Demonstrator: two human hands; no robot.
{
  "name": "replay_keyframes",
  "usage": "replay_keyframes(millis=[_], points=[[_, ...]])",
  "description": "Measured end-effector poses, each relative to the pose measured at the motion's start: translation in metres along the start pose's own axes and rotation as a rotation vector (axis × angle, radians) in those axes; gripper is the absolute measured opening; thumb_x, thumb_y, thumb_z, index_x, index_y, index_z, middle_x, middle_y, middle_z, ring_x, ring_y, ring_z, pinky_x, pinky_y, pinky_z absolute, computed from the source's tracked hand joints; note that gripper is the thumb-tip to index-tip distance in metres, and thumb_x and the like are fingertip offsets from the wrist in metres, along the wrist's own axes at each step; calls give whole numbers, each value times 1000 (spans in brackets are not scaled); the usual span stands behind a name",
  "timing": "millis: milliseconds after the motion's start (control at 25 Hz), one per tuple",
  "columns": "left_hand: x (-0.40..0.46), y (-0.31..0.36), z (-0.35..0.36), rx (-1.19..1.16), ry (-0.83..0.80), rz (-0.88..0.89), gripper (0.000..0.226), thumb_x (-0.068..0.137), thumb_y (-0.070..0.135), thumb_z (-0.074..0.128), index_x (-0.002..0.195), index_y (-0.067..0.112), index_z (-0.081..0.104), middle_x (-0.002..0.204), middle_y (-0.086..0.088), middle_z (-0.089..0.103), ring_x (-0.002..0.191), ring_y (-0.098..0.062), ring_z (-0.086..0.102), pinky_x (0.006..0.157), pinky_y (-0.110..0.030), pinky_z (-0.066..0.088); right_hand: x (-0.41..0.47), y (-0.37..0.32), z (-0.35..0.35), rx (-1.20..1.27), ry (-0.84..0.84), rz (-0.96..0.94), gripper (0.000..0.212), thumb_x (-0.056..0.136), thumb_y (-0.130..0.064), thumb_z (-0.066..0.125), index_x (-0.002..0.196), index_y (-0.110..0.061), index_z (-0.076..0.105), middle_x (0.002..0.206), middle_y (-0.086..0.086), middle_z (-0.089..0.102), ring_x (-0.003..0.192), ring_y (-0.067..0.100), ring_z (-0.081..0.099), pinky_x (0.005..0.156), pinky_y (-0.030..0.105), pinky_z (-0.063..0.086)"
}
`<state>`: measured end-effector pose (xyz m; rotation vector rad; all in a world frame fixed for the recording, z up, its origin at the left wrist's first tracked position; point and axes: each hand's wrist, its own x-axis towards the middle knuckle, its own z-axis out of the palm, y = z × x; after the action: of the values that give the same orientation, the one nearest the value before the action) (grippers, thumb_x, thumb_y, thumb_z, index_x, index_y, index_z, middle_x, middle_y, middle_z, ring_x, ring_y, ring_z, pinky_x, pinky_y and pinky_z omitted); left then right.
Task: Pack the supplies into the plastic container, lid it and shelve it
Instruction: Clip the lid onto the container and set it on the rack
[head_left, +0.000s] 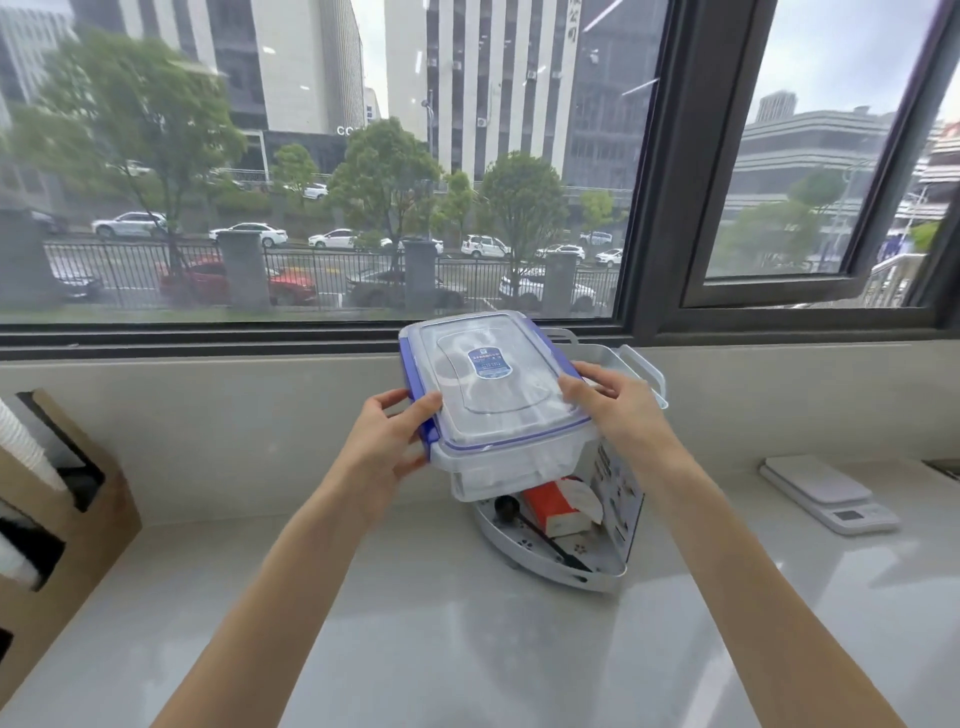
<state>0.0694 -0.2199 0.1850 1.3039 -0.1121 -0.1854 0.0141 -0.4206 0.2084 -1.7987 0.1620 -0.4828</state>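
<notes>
Head view: the clear plastic container (498, 441), its lid (488, 374) on and blue side latches (428, 431) showing, is held in the air at centre frame, tilted, above the lower tier of a white two-tier rack (613, 519) and in front of the rack's upper tray (641, 371). The left hand (392, 441) has its grip pinching the container's 9 o'clock end, thumb on the lid's edge and fingers curled under the latch. The right hand (605, 402) has its grip closed on the 3 o'clock end, fingertips lying on the lid's corner. Under the container, on the rack's bottom tray, lie a red-and-white packet (561, 506) and a black long-handled scoop (524, 525). The pale counter (415, 623) carries the rack; at 3 o'clock on it sits a white kitchen scale (828, 493), and at 9 o'clock a brown cardboard organiser (67, 499) holding a stack of white cups (26, 447). At 12 o'clock a window (311, 156) looks out on a street.
</notes>
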Motion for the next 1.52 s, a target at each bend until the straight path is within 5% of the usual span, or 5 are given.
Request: replay_keyframes(millis=[280,440,720,1000,1520], points=[[41,27,35,-40,-72,37,51,83,16,62,128,5,40,91,-5,62,69,-13,59,43,-19,55,41,-22,-26,-29,24,-47,12,90,-19,56,100,-21,60,80,-5,63,69,7,57,56,4,46],[62,26,56,-42,-113,17,50,83,14,62,127,2,42,104,-11,59,69,-13,59,42,-20,54,68,-16,-38,-47,63,-30,32,91,-19,54,120,-7,59,101,5,62,94,17,56,90,30,45],[97,15,84,-75,-179,-22,56,83,9,62,132,2,37,94,-8,64,69,-14,63,47,-24,57,115,7,-56,-47,158,-7,37,92,-16,52,126,-2,53,125,16,60,113,26,56,107,37,40],[126,6,106,-125,-204,-71,53,82,6,61,131,1,40,91,-9,63,69,-15,64,45,-23,55,154,18,-64,-114,270,-26,35,89,-19,56,121,-6,59,120,15,64,112,26,58,108,40,40],[135,-12,113,-100,-202,-88,49,82,8,63,126,-1,44,108,-16,63,78,-18,66,50,-22,59,179,32,-67,-108,223,27,32,87,-13,60,115,0,62,122,14,63,100,15,53,91,24,38]])
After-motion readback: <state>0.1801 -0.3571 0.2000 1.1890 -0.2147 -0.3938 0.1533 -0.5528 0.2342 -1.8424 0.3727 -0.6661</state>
